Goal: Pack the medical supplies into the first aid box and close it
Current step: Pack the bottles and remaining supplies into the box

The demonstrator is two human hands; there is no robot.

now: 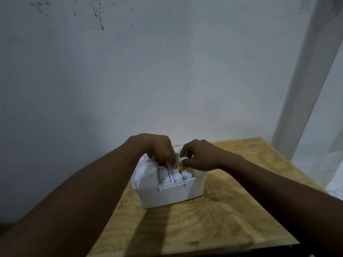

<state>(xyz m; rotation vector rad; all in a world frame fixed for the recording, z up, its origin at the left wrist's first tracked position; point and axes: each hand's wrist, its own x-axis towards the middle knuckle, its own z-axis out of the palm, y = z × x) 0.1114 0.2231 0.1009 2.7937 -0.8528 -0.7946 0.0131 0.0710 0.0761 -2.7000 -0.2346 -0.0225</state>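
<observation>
White plastic: one open first aid box (pixel 170 193) sits mid-way along one pale wooden table (pixel 232 210), which stands against a stained grey wall (pixel 130 80). Inside, from the left, lie bunched white cloth (pixel 146 173), then three white bottles (pixel 175 176) side by side in slots. Two hands meet above them. The left hand (pixel 157 147) curls its fingers down onto the bottle tops, grip unclear. The right hand (pixel 200 156) pinches a small white piece (pixel 182 160).

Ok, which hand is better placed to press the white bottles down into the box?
Probably the left hand: its fingers reach down onto the white bottles in the box. The right hand is busy pinching a small white piece.
</observation>
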